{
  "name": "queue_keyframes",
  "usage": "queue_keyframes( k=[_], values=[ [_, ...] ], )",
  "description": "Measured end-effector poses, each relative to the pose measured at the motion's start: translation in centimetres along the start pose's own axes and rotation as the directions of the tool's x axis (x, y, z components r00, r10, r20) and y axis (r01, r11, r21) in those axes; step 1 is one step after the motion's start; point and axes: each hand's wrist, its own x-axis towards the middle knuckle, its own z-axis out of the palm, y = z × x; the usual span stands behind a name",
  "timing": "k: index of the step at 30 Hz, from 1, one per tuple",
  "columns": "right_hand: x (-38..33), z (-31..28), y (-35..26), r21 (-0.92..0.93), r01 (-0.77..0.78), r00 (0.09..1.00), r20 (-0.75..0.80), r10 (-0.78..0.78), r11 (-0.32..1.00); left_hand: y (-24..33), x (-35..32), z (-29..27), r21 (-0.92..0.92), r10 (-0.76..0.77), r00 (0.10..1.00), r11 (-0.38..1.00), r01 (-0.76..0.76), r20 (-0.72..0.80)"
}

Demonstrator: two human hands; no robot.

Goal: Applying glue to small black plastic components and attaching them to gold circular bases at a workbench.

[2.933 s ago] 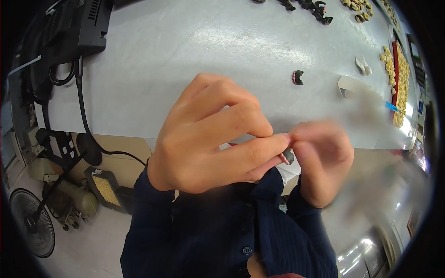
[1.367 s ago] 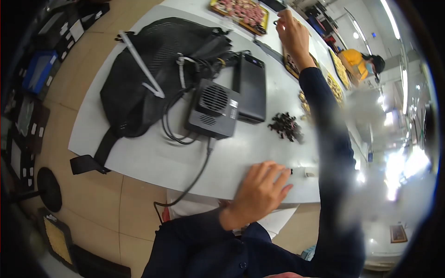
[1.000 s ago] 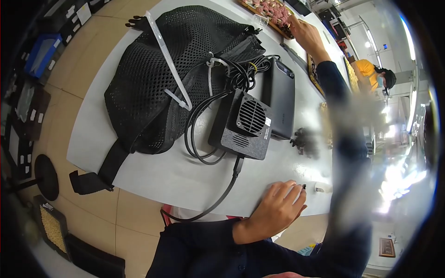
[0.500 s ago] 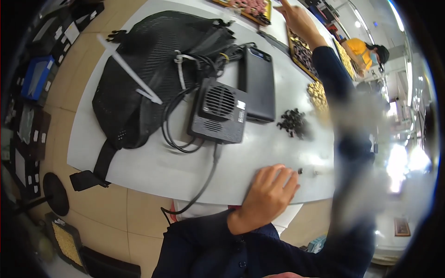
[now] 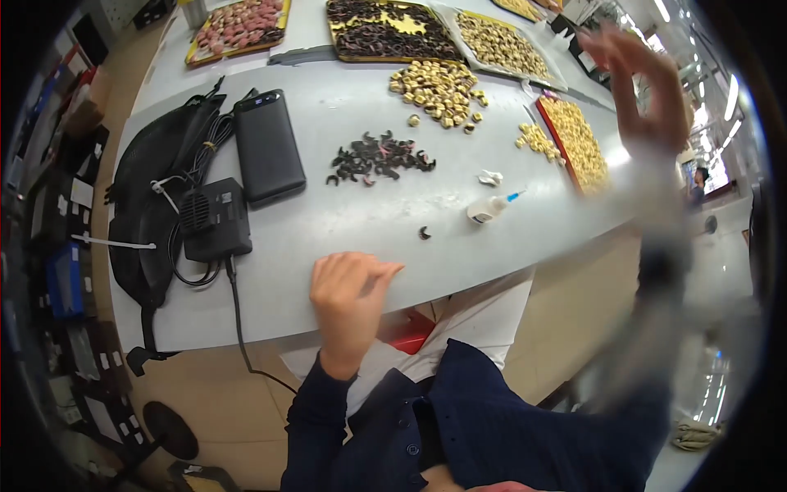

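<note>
My left hand hovers at the near edge of the grey table, its fingers curled and the thumb against the index finger; whatever may be between them is hidden. Just beyond it lies a single dark curved piece. Raised at the far right, my right hand has bent fingers smeared by motion, so I cannot make out anything in it. A small white bottle with a blue needle tip lies tilted near a crumpled white scrap. Farther back are a pile of dark curved pieces and a heap of gold pieces.
On the left are a black mesh bag, a black power bank and a cabled black box. Trays of pink pieces, dark pieces and gold pieces line the back. A red-edged tray stands right.
The view has swung to the right, bringing the bottle and more trays into sight. My left hand's thumb now sits against its index finger. My right hand remains raised.
</note>
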Motion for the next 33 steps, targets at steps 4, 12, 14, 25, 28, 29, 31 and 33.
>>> queue_keyframes(
  k=[4, 12, 14, 25, 28, 29, 31, 33],
  values=[
    [-13.3, 1.3, -5.6, 0.608, -0.724, 0.643, 0.426, 0.637, 0.324, 1.3, 0.4, 0.6, 0.211, -0.158, 0.973, 0.97, 0.121, 0.167],
    [-15.6, 7.0, -14.4, 0.647, -0.752, 0.58, 0.562, 0.589, 0.123, 2.1, 2.3, 3.6, 0.298, -0.157, 0.951, 0.952, 0.073, 0.267],
    [-16.0, 7.8, -14.6, 0.605, -0.773, 0.591, 0.575, 0.566, 0.192, 2.0, 2.4, 3.6, 0.285, -0.202, 0.932, 0.952, 0.114, 0.3],
    [-16.3, 8.4, -14.5, 0.633, -0.765, 0.432, 0.641, 0.635, -0.118, -0.1, 6.1, 2.9, 0.37, -0.131, 0.966, 0.928, 0.04, 0.225],
    [-16.4, 8.4, -14.8, 0.634, -0.761, 0.429, 0.653, 0.624, -0.139, -0.6, 7.4, 4.0, 0.412, -0.088, 0.957, 0.911, -0.036, 0.278],
    [-16.4, 8.4, -14.8, 0.651, -0.745, 0.428, 0.637, 0.642, -0.149, -0.8, 7.8, 4.4, 0.431, -0.072, 0.947, 0.899, -0.074, 0.312],
    [-16.4, 8.4, -14.9, 0.653, -0.743, 0.415, 0.621, 0.665, -0.146, -1.2, 8.4, 4.9, 0.445, -0.079, 0.934, 0.891, -0.091, 0.348],
    [-16.6, 8.2, -14.8, 0.648, -0.749, 0.395, 0.603, 0.693, -0.136, -1.4, 8.7, 5.4, 0.445, -0.082, 0.918, 0.889, -0.109, 0.388]
  ],
)
